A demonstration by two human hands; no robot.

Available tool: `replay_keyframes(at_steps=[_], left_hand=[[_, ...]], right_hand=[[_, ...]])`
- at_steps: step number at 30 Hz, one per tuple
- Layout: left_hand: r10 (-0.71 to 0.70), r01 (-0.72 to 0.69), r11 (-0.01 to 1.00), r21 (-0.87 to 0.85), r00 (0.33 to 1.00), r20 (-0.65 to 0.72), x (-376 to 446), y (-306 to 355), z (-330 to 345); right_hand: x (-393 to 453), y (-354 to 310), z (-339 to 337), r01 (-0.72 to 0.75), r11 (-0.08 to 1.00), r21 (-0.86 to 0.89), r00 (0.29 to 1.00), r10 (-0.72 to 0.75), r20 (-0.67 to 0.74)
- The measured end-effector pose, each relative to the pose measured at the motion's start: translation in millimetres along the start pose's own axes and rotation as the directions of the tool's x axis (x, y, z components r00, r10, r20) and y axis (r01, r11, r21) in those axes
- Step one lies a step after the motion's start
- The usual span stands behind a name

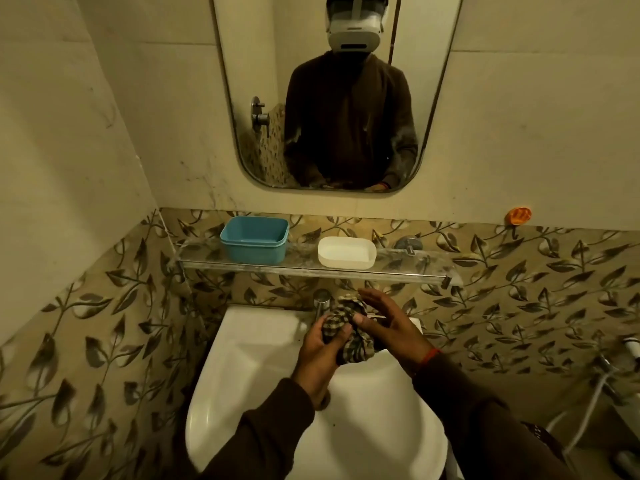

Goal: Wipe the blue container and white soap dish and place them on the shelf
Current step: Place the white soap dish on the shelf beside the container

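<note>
A blue container [254, 239] stands upright on the left part of the glass shelf [398, 270]. To its right on the same shelf rests a white soap dish [347, 252]. Below the shelf, over the basin, both hands hold a bunched checked cloth [349, 327]. My left hand [320, 351] grips the cloth's lower left part. My right hand [388, 322] presses the cloth from the right, thumb on it and fingers stretched out.
A white washbasin [249, 368] lies under my hands, with a chrome tap [321, 301] behind the cloth. A mirror [332, 91] hangs above the shelf. An orange hook [518, 215] and a hose [599, 382] are at the right.
</note>
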State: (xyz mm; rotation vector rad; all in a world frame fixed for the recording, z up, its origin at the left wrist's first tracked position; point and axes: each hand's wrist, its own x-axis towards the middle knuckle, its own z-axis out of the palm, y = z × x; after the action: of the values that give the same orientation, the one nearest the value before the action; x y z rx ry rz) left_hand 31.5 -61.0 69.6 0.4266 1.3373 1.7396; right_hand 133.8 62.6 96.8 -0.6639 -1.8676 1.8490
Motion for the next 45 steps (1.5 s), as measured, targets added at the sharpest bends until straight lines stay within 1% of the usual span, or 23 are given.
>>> replay_keyframes(at_steps=[3, 5, 7, 8, 10, 12, 14, 15, 18, 23, 26, 29, 32, 35, 37, 38, 39, 41, 42, 44, 45], left_hand=[[-0.009, 0.009, 1.000, -0.021, 1.000, -0.023, 3, 9, -16], [-0.023, 0.023, 0.999, -0.046, 1.000, -0.003, 5, 14, -30], [-0.049, 0.052, 0.995, -0.085, 0.998, 0.030, 8, 14, -45], [-0.059, 0.063, 0.993, -0.099, 0.998, 0.037, 8, 14, -52], [-0.063, 0.066, 0.991, -0.118, 0.998, 0.027, 11, 13, -63], [-0.056, 0.051, 0.990, -0.134, 0.998, -0.027, 15, 14, -74], [-0.054, 0.039, 0.992, -0.124, 0.991, -0.123, 23, 18, -87], [-0.056, 0.039, 0.994, -0.099, 0.984, -0.170, 27, 20, -93], [-0.066, 0.069, 0.998, 0.002, 0.960, -0.272, 41, 28, -114], [-0.116, 0.168, 0.981, 0.098, 0.910, -0.398, 69, 36, -148], [-0.175, 0.214, 0.976, 0.042, 0.886, -0.429, 85, 36, -166], [-0.189, 0.207, 0.978, -0.011, 0.871, -0.453, 93, 32, -179], [-0.163, 0.187, 0.982, 0.005, 0.865, -0.475, 99, 26, -184], [-0.165, 0.178, 0.984, -0.012, 0.880, -0.446, 106, 23, -187], [-0.183, 0.184, 0.982, -0.036, 0.900, -0.395, 109, 24, -186], [-0.193, 0.197, 0.980, -0.030, 0.906, -0.376, 110, 24, -185], [-0.200, 0.212, 0.977, -0.007, 0.910, -0.364, 111, 24, -184], [-0.206, 0.235, 0.971, 0.048, 0.919, -0.337, 114, 22, -183], [-0.212, 0.251, 0.965, 0.081, 0.921, -0.327, 112, 22, -182], [-0.209, 0.260, 0.957, 0.131, 0.927, -0.312, 111, 20, -181], [-0.198, 0.251, 0.959, 0.134, 0.928, -0.316, 111, 19, -180]], right_hand=[[7, 3, 6, 0.041, 0.997, -0.060, 0.982, -0.029, 0.184], [13, 1, 12, 0.027, 0.991, -0.134, 0.975, 0.003, 0.220], [22, 1, 20, 0.019, 0.976, -0.219, 0.976, 0.030, 0.218], [28, 1, 26, 0.037, 0.959, -0.281, 0.977, 0.023, 0.211], [40, 3, 38, 0.049, 0.929, -0.366, 0.984, 0.018, 0.178], [52, 7, 53, 0.022, 0.919, -0.395, 0.992, 0.029, 0.123], [67, 14, 71, 0.033, 0.898, -0.439, 0.997, 0.003, 0.080], [74, 18, 79, 0.023, 0.900, -0.435, 0.998, 0.008, 0.069], [97, 33, 104, -0.095, 0.943, -0.319, 0.993, 0.114, 0.041], [134, 57, 144, -0.273, 0.955, -0.116, 0.962, 0.271, -0.032], [154, 70, 166, -0.343, 0.939, 0.036, 0.935, 0.345, -0.079], [170, 86, 181, -0.378, 0.911, 0.166, 0.913, 0.397, -0.098], [180, 98, 190, -0.400, 0.890, 0.216, 0.888, 0.435, -0.146], [187, 112, 195, -0.397, 0.882, 0.252, 0.871, 0.449, -0.200], [184, 117, 196, -0.452, 0.875, 0.174, 0.856, 0.480, -0.190], [182, 116, 194, -0.476, 0.874, 0.098, 0.856, 0.486, -0.175], [181, 119, 193, -0.479, 0.878, -0.016, 0.868, 0.470, -0.160], [179, 118, 190, -0.453, 0.843, -0.290, 0.890, 0.447, -0.091], [178, 116, 189, -0.440, 0.816, -0.375, 0.889, 0.455, -0.051], [178, 113, 187, -0.399, 0.788, -0.469, 0.893, 0.450, -0.004], [178, 112, 185, -0.374, 0.779, -0.504, 0.902, 0.431, -0.003]])
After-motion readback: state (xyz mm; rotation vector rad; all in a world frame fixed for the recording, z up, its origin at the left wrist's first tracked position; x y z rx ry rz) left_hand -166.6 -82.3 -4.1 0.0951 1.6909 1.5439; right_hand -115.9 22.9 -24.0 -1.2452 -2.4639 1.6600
